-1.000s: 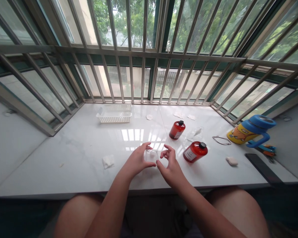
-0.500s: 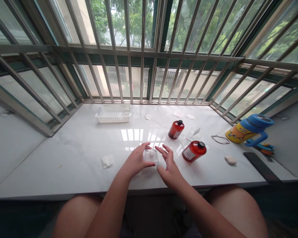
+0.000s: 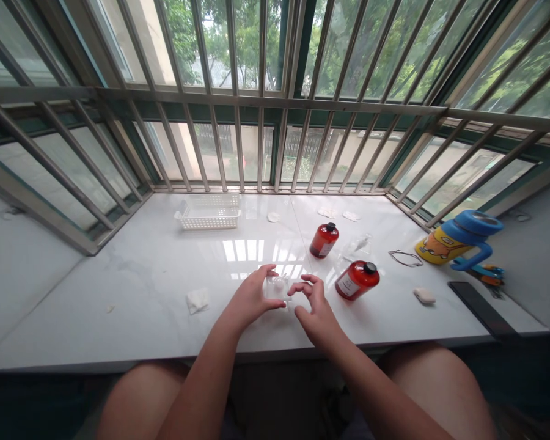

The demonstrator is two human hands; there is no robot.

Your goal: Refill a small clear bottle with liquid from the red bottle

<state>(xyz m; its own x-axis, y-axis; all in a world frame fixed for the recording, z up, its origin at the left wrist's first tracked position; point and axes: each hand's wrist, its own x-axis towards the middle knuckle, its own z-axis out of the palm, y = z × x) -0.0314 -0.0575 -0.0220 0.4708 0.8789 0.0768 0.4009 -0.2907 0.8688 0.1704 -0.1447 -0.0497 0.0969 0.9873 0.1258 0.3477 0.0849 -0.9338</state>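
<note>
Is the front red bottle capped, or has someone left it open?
Capped: a black cap sits on top of the front red bottle, just beside the right hand.

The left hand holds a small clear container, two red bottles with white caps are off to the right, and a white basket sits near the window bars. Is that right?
Not quite: the head view shows black caps, not white. The left hand holds a small clear container, two red bottles are off to the right, and a white basket sits near the window bars.
</note>
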